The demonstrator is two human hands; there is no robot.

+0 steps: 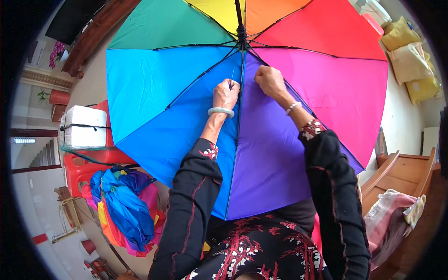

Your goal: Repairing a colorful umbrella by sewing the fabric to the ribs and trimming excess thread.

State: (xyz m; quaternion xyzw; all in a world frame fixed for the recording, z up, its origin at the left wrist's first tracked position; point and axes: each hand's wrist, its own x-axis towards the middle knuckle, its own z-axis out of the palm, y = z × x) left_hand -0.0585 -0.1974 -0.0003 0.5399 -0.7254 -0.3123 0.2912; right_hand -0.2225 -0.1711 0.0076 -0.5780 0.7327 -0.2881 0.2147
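Note:
An open rainbow umbrella [275, 154] spreads in front of me, its inner side with black ribs facing up. Its black shaft [240, 18] rises from the hub toward the far edge. Over the blue panel, close to the middle rib, my left hand [226, 95] is closed in a pinch. A thin, pale, needle-like thing [233, 73] sticks up from its fingers. My right hand [270, 80] is closed above the purple panel, near the hub and the rib on its right. Whatever its fingers hold, if anything, is hidden.
At left, a white block-shaped bundle [86, 126] tied with dark cord rests on a red plastic stool [77, 170]. Bunched rainbow fabric [123, 205] lies below it. A wooden chair [401, 175] with a pink cloth [389, 221] stands at right. Yellowish sacks [410, 60] lie farther back.

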